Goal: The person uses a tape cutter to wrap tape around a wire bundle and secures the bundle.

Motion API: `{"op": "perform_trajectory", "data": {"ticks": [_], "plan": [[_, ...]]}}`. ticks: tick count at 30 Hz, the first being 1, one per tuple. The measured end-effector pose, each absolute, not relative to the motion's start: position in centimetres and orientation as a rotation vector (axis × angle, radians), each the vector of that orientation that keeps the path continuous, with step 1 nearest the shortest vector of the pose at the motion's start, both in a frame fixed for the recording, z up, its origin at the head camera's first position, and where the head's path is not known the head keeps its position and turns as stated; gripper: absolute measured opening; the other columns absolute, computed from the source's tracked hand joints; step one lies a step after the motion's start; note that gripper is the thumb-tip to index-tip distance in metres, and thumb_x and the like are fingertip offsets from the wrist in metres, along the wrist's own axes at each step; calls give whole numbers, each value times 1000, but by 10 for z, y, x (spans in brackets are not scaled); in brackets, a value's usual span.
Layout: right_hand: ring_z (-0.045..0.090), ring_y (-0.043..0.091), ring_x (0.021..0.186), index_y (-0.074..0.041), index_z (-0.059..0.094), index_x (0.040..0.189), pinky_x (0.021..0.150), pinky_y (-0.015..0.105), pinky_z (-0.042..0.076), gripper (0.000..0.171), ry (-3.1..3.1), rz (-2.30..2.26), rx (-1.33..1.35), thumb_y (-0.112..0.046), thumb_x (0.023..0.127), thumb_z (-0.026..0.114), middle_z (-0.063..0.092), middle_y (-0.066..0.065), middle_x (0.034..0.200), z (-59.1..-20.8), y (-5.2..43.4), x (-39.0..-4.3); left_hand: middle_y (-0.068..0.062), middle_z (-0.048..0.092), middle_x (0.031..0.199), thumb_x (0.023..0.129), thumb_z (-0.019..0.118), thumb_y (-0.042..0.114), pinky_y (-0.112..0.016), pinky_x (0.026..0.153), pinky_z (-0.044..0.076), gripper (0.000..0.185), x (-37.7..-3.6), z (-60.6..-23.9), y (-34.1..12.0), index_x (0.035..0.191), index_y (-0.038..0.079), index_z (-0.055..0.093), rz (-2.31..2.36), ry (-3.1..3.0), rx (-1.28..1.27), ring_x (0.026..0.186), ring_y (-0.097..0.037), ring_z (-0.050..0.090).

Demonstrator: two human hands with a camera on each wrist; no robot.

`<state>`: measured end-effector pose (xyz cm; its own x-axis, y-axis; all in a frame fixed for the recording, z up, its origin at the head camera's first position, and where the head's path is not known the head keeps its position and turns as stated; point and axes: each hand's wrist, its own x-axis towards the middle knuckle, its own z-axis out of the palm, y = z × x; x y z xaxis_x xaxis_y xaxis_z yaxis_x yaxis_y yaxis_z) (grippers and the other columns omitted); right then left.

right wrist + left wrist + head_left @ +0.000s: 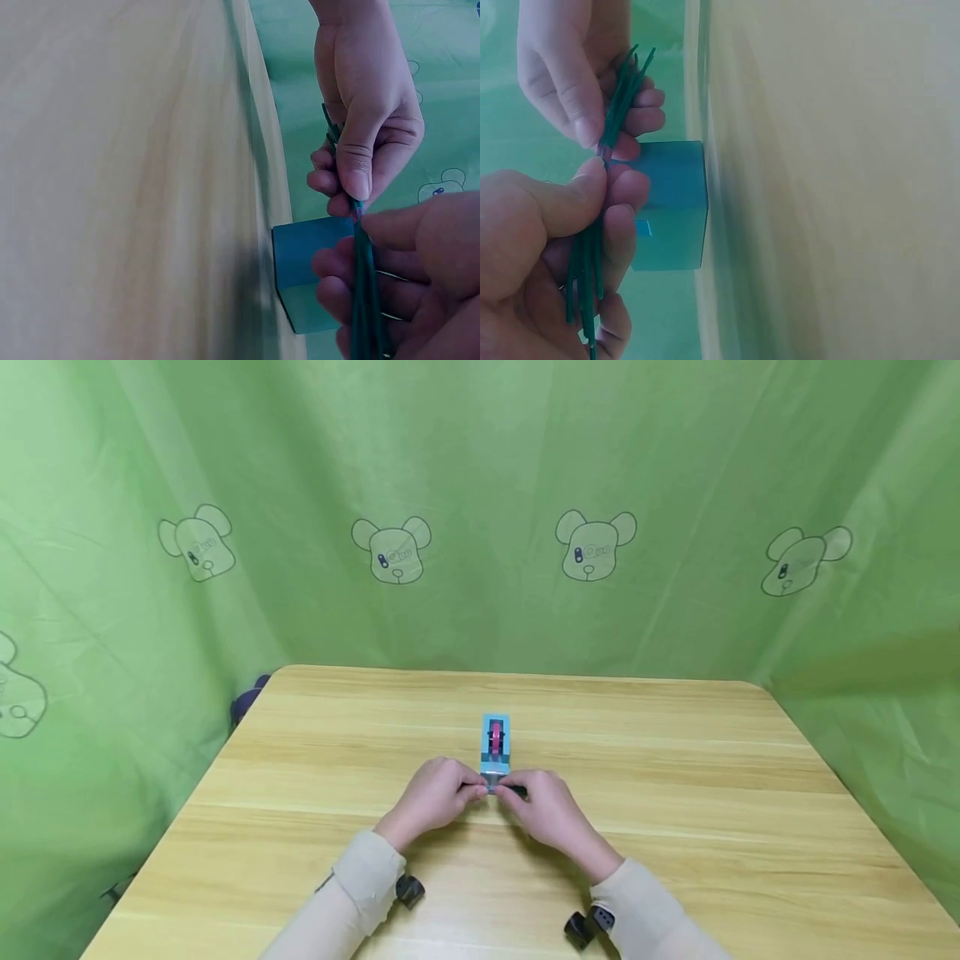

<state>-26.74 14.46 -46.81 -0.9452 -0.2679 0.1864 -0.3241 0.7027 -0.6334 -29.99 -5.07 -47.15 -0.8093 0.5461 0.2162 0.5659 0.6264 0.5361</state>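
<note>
Green sticks [619, 97], thin and bunched together, run between the 2 hands just in front of a blue tape dispenser [495, 745] that stands near the middle of a wooden table [675, 793]. The left hand [433, 795] is clenched around one end of the bunch: in the left wrist view its thumb presses the sticks against curled fingers [619, 225], and the stick ends poke out past the palm. The right hand [551, 814] pinches the other end, thumb tip against the side of its forefinger, the remaining fingers folded under. The 2 thumbs nearly meet at the middle of the bunch, where a small pale band [604, 154] shows on the sticks; what it is I cannot tell.

The dispenser holds a roll of pink tape [496, 737] upright in its slot. Its near end sits just beyond the fingertips; whether they touch it is unclear. Both wrists carry small black cameras [409, 890] below beige sleeves [367, 881]. Green cloth [480, 485] printed with bear heads hangs behind the table.
</note>
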Motion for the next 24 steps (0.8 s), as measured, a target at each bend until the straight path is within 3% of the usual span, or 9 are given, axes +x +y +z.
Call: {"op": "perform_trajectory", "data": {"ticks": [5,9,13,19,24], "plan": [[61,7,77,-13,77,94,74,33,53,7,-2800,1091,441,-14,93,71,73,0,96,-470,144,-268,4,75,94,92,71,19,-25,76,54,12,-300,-472,-49,98,13,80,-950,-2801,-937,84,-6,68],[59,6,70,-14,77,92,68,31,52,5,-2772,1116,408,-14,91,72,73,-4,91,-473,143,-269,5,75,94,92,72,19,-25,76,54,11,-301,-472,-49,97,14,80,-951,-2804,-929,84,-6,67],[56,6,65,-14,78,90,63,28,49,4,-2736,1127,392,-13,90,74,73,-4,88,-476,143,-269,8,73,89,94,70,22,-24,72,52,13,-302,-470,-49,95,15,80,-948,-2824,-930,75,-3,63],[53,7,60,-11,78,89,57,27,46,3,-2680,1114,393,-13,89,75,73,-4,87,-477,143,-270,9,62,69,100,60,28,-26,58,45,23,-305,-469,-50,88,15,75,-903,-2876,-952,56,-7,49],[58,5,68,-9,77,89,63,28,50,6,-2656,1093,410,-15,88,76,74,-3,88,-477,141,-269,9,59,64,100,60,28,-26,60,45,24,-306,-468,-50,87,14,74,-909,-2907,-966,55,-6,49]]}}
